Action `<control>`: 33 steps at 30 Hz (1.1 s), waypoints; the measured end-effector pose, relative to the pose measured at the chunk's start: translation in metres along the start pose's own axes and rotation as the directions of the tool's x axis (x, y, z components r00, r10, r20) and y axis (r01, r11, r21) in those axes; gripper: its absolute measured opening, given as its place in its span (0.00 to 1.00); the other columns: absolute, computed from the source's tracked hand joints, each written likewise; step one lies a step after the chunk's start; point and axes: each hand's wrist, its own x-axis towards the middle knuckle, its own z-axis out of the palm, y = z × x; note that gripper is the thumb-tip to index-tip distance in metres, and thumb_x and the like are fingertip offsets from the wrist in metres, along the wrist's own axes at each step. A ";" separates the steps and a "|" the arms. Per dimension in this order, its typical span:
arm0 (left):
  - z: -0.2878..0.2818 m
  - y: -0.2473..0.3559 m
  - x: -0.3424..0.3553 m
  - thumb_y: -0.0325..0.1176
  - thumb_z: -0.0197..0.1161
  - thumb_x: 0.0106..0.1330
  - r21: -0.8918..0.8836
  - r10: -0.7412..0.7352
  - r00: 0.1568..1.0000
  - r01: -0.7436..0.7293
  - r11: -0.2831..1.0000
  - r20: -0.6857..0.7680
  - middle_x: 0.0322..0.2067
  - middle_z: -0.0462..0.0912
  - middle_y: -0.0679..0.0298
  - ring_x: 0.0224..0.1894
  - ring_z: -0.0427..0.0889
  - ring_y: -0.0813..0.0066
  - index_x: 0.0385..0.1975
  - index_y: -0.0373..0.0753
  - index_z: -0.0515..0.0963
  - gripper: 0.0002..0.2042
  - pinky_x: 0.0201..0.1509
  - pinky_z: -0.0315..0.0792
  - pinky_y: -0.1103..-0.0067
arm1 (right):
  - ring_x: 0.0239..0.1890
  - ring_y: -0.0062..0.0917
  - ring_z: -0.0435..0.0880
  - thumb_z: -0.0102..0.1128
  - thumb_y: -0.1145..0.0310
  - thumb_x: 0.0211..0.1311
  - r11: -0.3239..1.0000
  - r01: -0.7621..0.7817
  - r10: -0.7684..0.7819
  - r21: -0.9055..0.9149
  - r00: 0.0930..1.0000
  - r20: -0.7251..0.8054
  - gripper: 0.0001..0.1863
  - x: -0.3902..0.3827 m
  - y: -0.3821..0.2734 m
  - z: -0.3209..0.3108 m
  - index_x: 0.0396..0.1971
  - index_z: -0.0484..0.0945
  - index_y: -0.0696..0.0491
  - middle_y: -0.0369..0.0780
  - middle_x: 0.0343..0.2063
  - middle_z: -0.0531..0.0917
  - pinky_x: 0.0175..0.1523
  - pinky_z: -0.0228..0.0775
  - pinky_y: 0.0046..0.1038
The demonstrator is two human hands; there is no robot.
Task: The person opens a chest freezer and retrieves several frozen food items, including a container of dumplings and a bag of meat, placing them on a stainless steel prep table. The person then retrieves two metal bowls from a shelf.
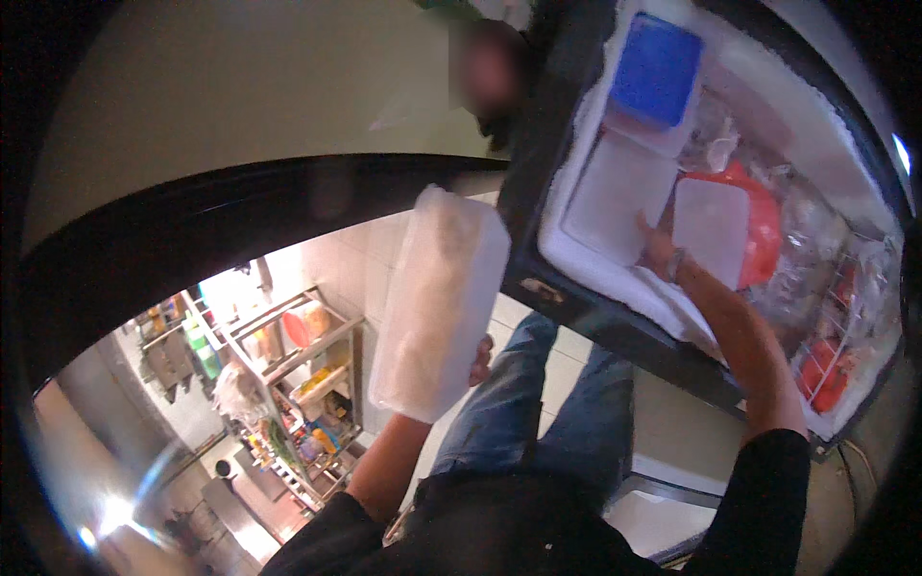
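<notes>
Your left hand point(481, 362) grips the tub point(440, 298), long axis near-to-far, left of the freezer point(615, 305); your right hand point(663, 253), inside, meets the box's point(619, 197) near right edge, grip unclear

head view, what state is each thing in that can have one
Left hand, gripping
Long whitish container, held outside the freezer
Freezer, open, frosted inside, stocked
Right hand, inside the freezer, grip unclear
Red basin, partly covered
Metal rack, loaded
</notes>
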 end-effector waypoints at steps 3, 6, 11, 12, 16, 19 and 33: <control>-0.009 0.005 0.006 0.55 0.55 0.66 0.095 -0.019 0.995 0.009 0.995 0.098 0.42 0.71 0.48 0.37 0.72 0.59 0.61 0.39 0.64 0.31 0.39 0.71 0.72 | 0.65 0.41 0.66 0.62 0.50 0.63 0.995 0.087 -0.094 -0.056 0.986 -0.135 0.46 -0.012 0.005 -0.001 0.72 0.42 0.40 0.44 0.66 0.62 0.64 0.63 0.49; -0.014 0.003 0.000 0.55 0.55 0.66 0.138 0.029 0.995 -0.043 0.990 0.100 0.43 0.71 0.47 0.36 0.73 0.58 0.61 0.38 0.64 0.32 0.37 0.71 0.72 | 0.64 0.41 0.66 0.59 0.47 0.63 0.952 -0.195 0.218 0.236 0.973 -0.077 0.44 -0.042 -0.072 0.023 0.72 0.45 0.41 0.44 0.65 0.63 0.64 0.61 0.52; -0.010 0.003 0.001 0.55 0.55 0.66 0.202 0.001 0.997 -0.017 0.979 0.075 0.42 0.72 0.47 0.36 0.73 0.60 0.60 0.38 0.65 0.31 0.37 0.70 0.73 | 0.53 0.39 0.73 0.52 0.39 0.63 0.480 -0.605 0.394 0.636 0.796 0.460 0.38 -0.053 -0.097 -0.023 0.68 0.56 0.41 0.42 0.58 0.71 0.51 0.69 0.43; -0.013 0.003 0.002 0.55 0.55 0.66 0.220 -0.003 0.996 -0.016 0.975 0.085 0.42 0.72 0.48 0.36 0.73 0.61 0.60 0.38 0.65 0.30 0.37 0.70 0.73 | 0.49 0.38 0.75 0.50 0.37 0.63 0.235 -0.720 0.301 0.653 0.693 0.656 0.38 -0.053 -0.101 -0.041 0.66 0.62 0.44 0.42 0.54 0.74 0.48 0.69 0.38; -0.001 -0.005 -0.001 0.52 0.56 0.67 0.179 0.063 0.991 -0.041 0.983 -0.120 0.40 0.72 0.51 0.36 0.72 0.64 0.58 0.37 0.66 0.28 0.37 0.70 0.75 | 0.47 0.33 0.74 0.48 0.39 0.64 0.370 -0.688 0.315 0.624 0.725 0.613 0.31 -0.096 -0.174 -0.046 0.59 0.70 0.46 0.40 0.48 0.77 0.46 0.65 0.35; -0.016 -0.006 0.009 0.48 0.56 0.69 0.149 0.074 0.992 -0.058 0.987 -0.103 0.37 0.74 0.54 0.35 0.74 0.67 0.56 0.36 0.68 0.24 0.36 0.71 0.76 | 0.44 0.33 0.75 0.42 0.41 0.65 0.423 -0.595 0.190 0.684 0.796 0.575 0.31 -0.137 -0.198 -0.062 0.59 0.70 0.47 0.41 0.46 0.78 0.46 0.65 0.35; -0.037 0.014 0.031 0.55 0.49 0.72 0.364 0.087 0.996 -0.088 0.927 0.017 0.59 0.73 0.52 0.58 0.75 0.60 0.65 0.33 0.62 0.33 0.62 0.69 0.65 | 0.24 0.23 0.73 0.53 0.49 0.67 0.197 -0.471 -0.308 0.860 0.803 0.511 0.49 -0.259 -0.195 -0.097 0.73 0.32 0.52 0.40 0.26 0.74 0.33 0.66 0.29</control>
